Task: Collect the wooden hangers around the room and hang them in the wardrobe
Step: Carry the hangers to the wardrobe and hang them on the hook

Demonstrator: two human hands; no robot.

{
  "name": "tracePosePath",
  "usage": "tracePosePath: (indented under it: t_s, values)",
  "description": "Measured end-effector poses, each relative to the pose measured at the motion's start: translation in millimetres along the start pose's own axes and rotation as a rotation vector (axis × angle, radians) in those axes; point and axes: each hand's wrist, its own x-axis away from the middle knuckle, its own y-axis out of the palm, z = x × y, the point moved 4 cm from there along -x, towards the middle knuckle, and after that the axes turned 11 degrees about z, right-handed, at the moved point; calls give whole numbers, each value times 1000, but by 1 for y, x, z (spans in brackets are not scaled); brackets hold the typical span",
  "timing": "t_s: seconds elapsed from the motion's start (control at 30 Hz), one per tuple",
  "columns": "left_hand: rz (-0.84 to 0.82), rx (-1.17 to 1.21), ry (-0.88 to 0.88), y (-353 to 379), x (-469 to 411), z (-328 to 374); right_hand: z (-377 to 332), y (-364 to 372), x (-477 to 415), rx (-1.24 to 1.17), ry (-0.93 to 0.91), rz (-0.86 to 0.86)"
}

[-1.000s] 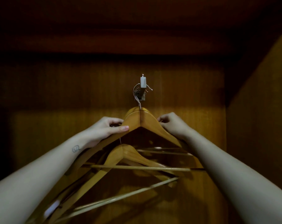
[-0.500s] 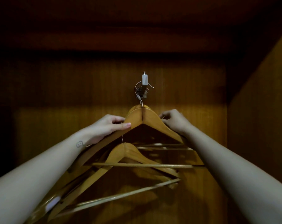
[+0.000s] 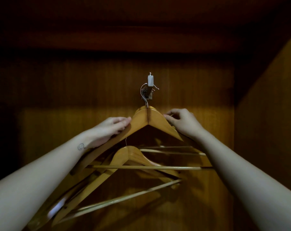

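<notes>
Several wooden hangers hang by their metal hooks (image 3: 144,94) from a small bracket with a white cap (image 3: 150,81) on the wardrobe's back wall (image 3: 74,90). The front hanger (image 3: 148,119) is level with my hands. My left hand (image 3: 110,129) lies behind its left shoulder, with fairly straight fingers touching the upper edge. My right hand (image 3: 183,122) has its fingers curled over the right shoulder and pinches it. Another hanger (image 3: 129,153) sits lower and tilted, its bar (image 3: 141,167) crossing under my forearms.
The wardrobe is dark, with a wooden ceiling panel (image 3: 141,30) above and a side wall (image 3: 271,114) close on the right. More hanger bars (image 3: 124,199) slope down to the lower left, near my left forearm.
My left thumb has come off the front of the hanger and the hand has slid slightly left. The right hand has lifted a little along the right shoulder. The hangers stay on the bracket.
</notes>
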Motion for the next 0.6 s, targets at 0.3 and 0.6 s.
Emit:
tracePosePath:
  t_s: [0.3, 0.6]
  values:
    - [25, 246, -174, -32, 23, -29, -24, -17, 28, 215, -209, 63]
    - [16, 196, -344, -54, 74, -79, -16, -15, 40, 374, -246, 100]
